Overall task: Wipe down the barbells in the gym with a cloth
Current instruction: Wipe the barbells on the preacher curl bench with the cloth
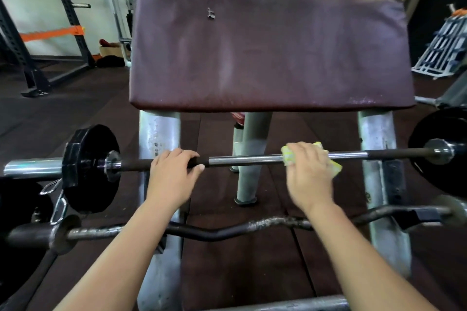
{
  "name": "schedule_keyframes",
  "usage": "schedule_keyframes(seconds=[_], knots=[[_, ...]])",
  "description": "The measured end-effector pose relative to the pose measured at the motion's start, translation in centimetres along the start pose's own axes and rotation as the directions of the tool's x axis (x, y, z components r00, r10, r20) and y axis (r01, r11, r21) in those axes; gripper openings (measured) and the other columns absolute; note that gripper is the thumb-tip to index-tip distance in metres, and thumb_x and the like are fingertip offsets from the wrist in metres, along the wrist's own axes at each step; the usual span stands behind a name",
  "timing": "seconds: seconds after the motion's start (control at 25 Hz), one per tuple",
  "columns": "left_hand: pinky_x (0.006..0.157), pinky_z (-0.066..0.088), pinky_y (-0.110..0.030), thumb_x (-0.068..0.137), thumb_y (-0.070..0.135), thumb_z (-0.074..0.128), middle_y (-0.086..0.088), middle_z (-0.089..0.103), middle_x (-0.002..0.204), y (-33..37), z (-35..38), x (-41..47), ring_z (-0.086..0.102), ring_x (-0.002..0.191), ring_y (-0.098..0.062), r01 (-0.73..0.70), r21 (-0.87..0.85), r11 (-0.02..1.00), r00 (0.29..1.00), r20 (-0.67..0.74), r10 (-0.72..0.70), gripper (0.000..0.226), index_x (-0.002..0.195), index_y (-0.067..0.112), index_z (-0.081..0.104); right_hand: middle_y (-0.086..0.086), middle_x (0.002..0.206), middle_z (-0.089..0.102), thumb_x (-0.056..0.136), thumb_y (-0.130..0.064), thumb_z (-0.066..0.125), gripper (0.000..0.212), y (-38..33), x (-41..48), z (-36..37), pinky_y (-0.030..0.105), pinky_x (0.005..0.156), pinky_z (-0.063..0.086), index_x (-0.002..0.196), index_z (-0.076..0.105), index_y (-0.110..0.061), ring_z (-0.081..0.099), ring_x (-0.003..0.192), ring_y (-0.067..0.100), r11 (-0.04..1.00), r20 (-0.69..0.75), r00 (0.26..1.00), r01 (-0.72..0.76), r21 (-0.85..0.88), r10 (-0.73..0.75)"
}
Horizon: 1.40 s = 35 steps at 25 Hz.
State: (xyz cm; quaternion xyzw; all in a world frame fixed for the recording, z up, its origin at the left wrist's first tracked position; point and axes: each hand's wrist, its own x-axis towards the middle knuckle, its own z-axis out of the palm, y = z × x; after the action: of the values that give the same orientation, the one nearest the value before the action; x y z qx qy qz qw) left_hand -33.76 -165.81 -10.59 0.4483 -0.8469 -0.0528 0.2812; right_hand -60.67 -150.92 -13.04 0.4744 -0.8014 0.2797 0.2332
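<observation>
A black plate [91, 168] sits on the straight barbell [245, 159], which lies across the bench uprights. The left hand [173, 177] curls around its dark grip. The right hand [307, 171] clamps a yellow cloth [289, 155] around the chrome shaft. A curl bar [214, 231] lies nearer, under both forearms; the maroon pad [270, 48] stands behind.

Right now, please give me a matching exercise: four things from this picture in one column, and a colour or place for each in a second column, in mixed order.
Things:
1. cloth
2. pad
3. curl bar
4. left hand

Descriptions:
A. dark red, above the straight bar
B. bent shaft, lowest and nearest the camera
C. yellow-green, wrapped on the straight bar under the right hand
D. bare, gripping the dark part of the straight bar

Pairs: 1-C, 2-A, 3-B, 4-D
</observation>
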Motion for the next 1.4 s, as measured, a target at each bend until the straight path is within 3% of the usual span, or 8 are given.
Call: schedule_keyframes(seconds=[0.16,0.28,0.56,0.72,0.92,1.16,1.28,1.4], knots=[[0.097,0.037,-0.042,0.092,0.045,0.059,0.005,0.065,0.105,-0.1,0.0,-0.1,0.054,0.106,-0.026,-0.007,0.019,1.0,1.0,0.001,0.007,0.03,0.116,0.029,0.064,-0.002,0.13,0.063,0.089,-0.031,0.05,0.041,-8.5,-1.2,1.3,0.053,0.115,0.034,0.128,0.061,-0.025,0.052,0.124,0.027,0.98,0.023,0.987,0.154,0.122,-0.158],[0.096,0.038,-0.043,0.091,0.044,0.061,0.005,0.065,0.105,0.1,-0.2,-0.2,0.055,0.106,-0.026,-0.009,0.024,1.0,1.0,0.002,0.009,0.029,0.116,0.029,0.065,-0.004,0.127,0.063,0.096,-0.035,0.051,0.035,-6.5,-0.5,1.2,0.051,0.116,0.036,0.128,0.062,-0.028,0.053,0.122,0.024,0.964,0.028,0.976,0.206,0.168,-0.214],[0.09,0.041,-0.051,0.088,0.038,0.07,-0.003,0.069,0.104,0.0,0.1,-0.1,0.058,0.104,-0.036,0.0,0.056,0.998,1.0,-0.019,0.001,0.027,0.111,0.025,0.069,0.007,0.123,0.068,0.101,-0.036,0.041,0.04,12.4,1.6,-3.0,0.052,0.109,0.041,0.122,0.068,-0.014,0.059,0.116,0.038,0.99,-0.096,0.985,-0.14,0.012,0.141],[0.085,0.044,-0.052,0.085,0.035,0.073,-0.005,0.07,0.1,-0.4,0.6,0.0,0.06,0.098,-0.039,-0.031,0.094,0.995,0.999,-0.038,0.035,0.028,0.111,0.026,0.07,0.009,0.133,0.064,0.098,-0.032,0.046,0.038,7.3,0.5,-1.6,0.057,0.111,0.039,0.125,0.065,-0.015,0.054,0.124,0.039,0.984,-0.129,0.976,-0.18,-0.013,0.177],[0.082,0.046,-0.054,0.083,0.035,0.073,-0.006,0.069,0.1,-0.6,0.8,0.3,0.061,0.094,-0.042,-0.047,0.107,0.993,0.997,-0.051,0.053,0.029,0.111,0.028,0.07,-0.002,0.133,0.064,0.101,-0.032,0.048,0.033,8.7,0.6,-1.7,0.053,0.111,0.038,0.13,0.064,-0.024,0.054,0.127,0.029,0.997,-0.021,0.997,0.08,-0.009,-0.08],[0.089,0.047,-0.048,0.087,0.035,0.069,0.004,0.069,0.11,2.4,0.2,0.8,0.063,0.104,-0.032,-0.11,0.065,0.992,0.993,0.037,0.108,0.031,0.118,0.037,0.067,0.003,0.122,0.067,0.098,-0.037,0.04,0.039,11.4,2.3,-1.9,0.059,0.106,0.041,0.121,0.067,-0.02,0.057,0.121,0.037,0.98,-0.05,0.983,-0.182,-0.081,0.178],[0.086,0.051,-0.043,0.087,0.038,0.068,0.004,0.068,0.113,6.9,1.7,1.4,0.063,0.103,-0.03,-0.228,-0.036,0.973,0.97,0.078,0.23,0.032,0.119,0.033,0.068,-0.003,0.128,0.064,0.1,-0.039,0.04,0.038,4.8,1.2,-1.0,0.057,0.113,0.036,0.125,0.065,-0.026,0.052,0.127,0.029,0.999,0.039,0.999,-0.031,-0.012,0.031],[0.087,0.049,-0.044,0.09,0.036,0.064,0.006,0.067,0.114,9.4,2.9,1.6,0.06,0.105,-0.029,-0.223,-0.07,0.972,0.972,0.065,0.227,0.031,0.12,0.033,0.066,-0.004,0.129,0.067,0.1,-0.037,0.046,0.037,6.0,1.7,-1.9,0.053,0.112,0.039,0.128,0.067,-0.025,0.056,0.125,0.026,0.977,0.083,0.977,0.19,0.091,-0.198]])
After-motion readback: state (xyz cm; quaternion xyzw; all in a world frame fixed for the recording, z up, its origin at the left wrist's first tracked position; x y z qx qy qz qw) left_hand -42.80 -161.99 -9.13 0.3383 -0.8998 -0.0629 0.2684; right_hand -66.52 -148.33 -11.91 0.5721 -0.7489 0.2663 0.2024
